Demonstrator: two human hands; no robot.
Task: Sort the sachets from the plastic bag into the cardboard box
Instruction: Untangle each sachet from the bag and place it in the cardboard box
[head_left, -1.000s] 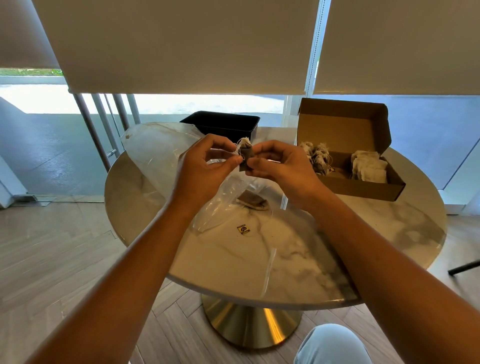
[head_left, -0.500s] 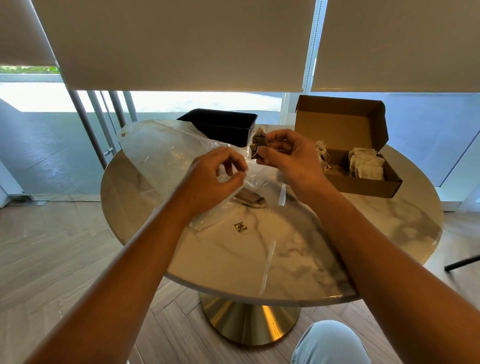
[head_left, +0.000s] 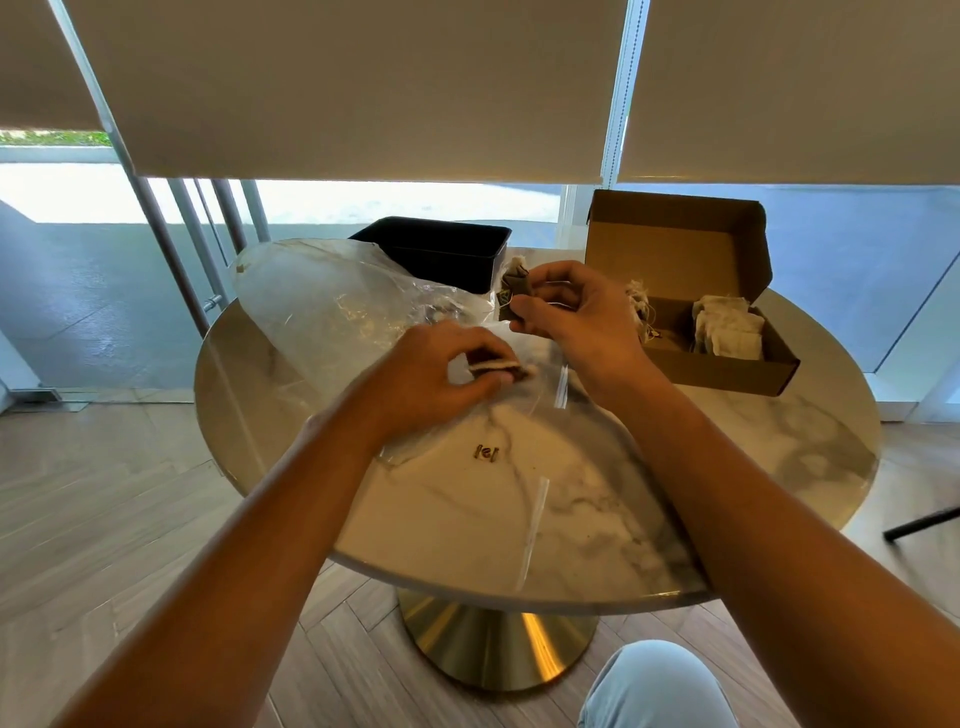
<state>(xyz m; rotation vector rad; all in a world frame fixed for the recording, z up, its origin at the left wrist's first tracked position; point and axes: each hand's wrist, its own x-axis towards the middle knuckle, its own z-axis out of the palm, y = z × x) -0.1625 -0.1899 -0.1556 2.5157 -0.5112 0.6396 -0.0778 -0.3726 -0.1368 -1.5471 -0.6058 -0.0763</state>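
Marble tabletop, round, carries all task items. Clear plastic bag lies flat across the left and centre of the tabletop, its mouth toward the person.

Left hand rests low over the bag; its grip pinches a sachet with a pale frayed edge between thumb and fingertips. The view is slightly blurred here, so whether this sachet is inside or on top of the bag cannot be told.

Right hand is raised above the tabletop, between the bag and the box. Its grip pinches a dark sachet upright by its lower part.

Cardboard box sits open at the right rear of the tabletop, lid standing up. Pale sachets are stacked in its right part; a loose cluster with strings sits at its left end, partly hidden by the right hand.

Black tub stands at the rear, just behind the bag. Small tag lies on the tabletop near the bag edge.
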